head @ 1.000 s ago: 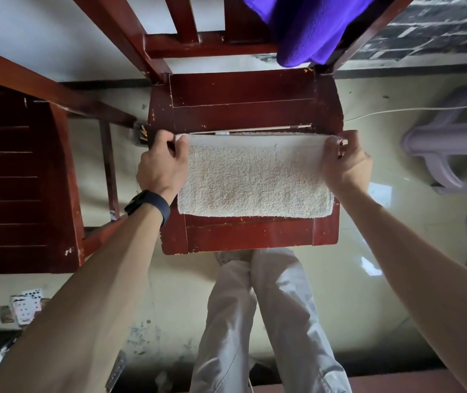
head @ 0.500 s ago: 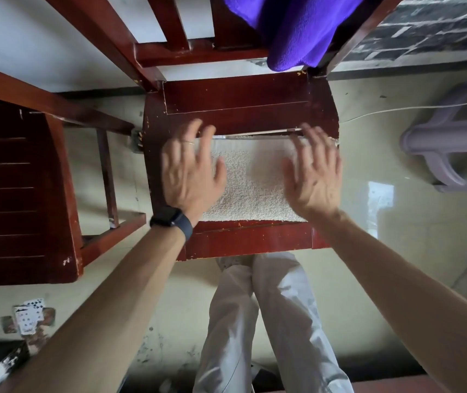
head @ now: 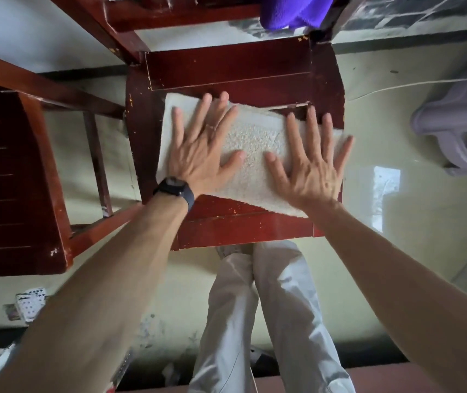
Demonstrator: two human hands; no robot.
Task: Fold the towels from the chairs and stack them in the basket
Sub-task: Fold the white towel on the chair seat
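Head view, looking straight down past two bare forearms: a folded white towel (head: 252, 154) lies slightly askew on the dark red wooden chair seat (head: 226, 69), with both hands flat on top of it. The left hand (head: 198, 163), a dark watch (head: 174, 190) at its wrist, covers the towel's left half. Its fingers (head: 212, 123) are straight and spread wide, holding nothing, and the longest tips reach just past the towel's far edge onto bare wood. The right hand (head: 311, 171) covers the right half, its fingers (head: 313, 131) likewise straight and fanned, the little finger near the towel's right edge. A strip of nubbly cloth shows between the two thumbs. Well beyond the fingertips, a purple towel (head: 294, 9) hangs unfolded over the chair's back. A second chair (head: 14, 180) stands to the left of the left little finger, and a pale plastic stool (head: 459, 129) sits far to the right of the right hand. The person's legs (head: 269, 307) show below the wrists. No basket is in view. The step in hand looks like pressing the fold flat, though whether another fold is needed is hard to tell, since the hands hide much of the cloth. Next, the fingers would need to curl under the towel's edges, lift it without the layers slipping, and carry it to the basket
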